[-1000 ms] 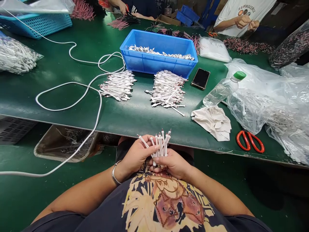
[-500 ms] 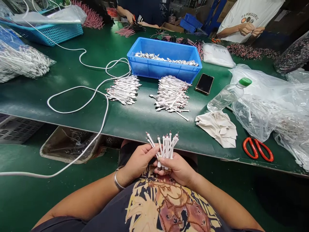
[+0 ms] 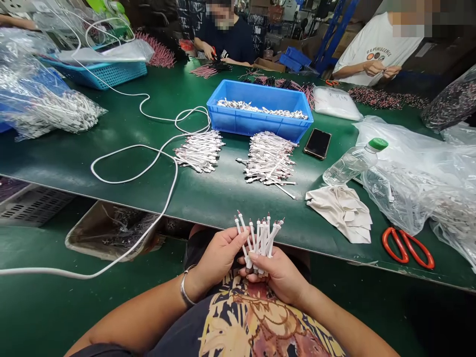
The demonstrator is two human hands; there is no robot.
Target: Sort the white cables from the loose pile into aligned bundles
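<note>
Just past the table's near edge, over my lap, my right hand [image 3: 284,272] is closed around a bundle of short white cables [image 3: 263,238]. They stand roughly upright, fanned at the top, with thin reddish tips. My left hand [image 3: 222,253] pinches a couple of white cables at the bundle's left side between thumb and fingers; their lower ends reach into the right hand. On the table ahead lie two piles of similar white cables, a smaller left pile [image 3: 200,151] and a larger right pile [image 3: 270,157].
Behind the piles stands a blue bin [image 3: 260,124] holding small white pieces. Right of them are a phone [image 3: 317,144], a water bottle [image 3: 347,166], a cloth [image 3: 340,213] and red-handled scissors [image 3: 407,248]. A white cord [image 3: 128,147] loops across the left. Two people work opposite.
The view has tipped up, so the table and my hands appear lower and further right. At the bundle's left, two cables now show more separately at their tips. Both hands keep their grip.
</note>
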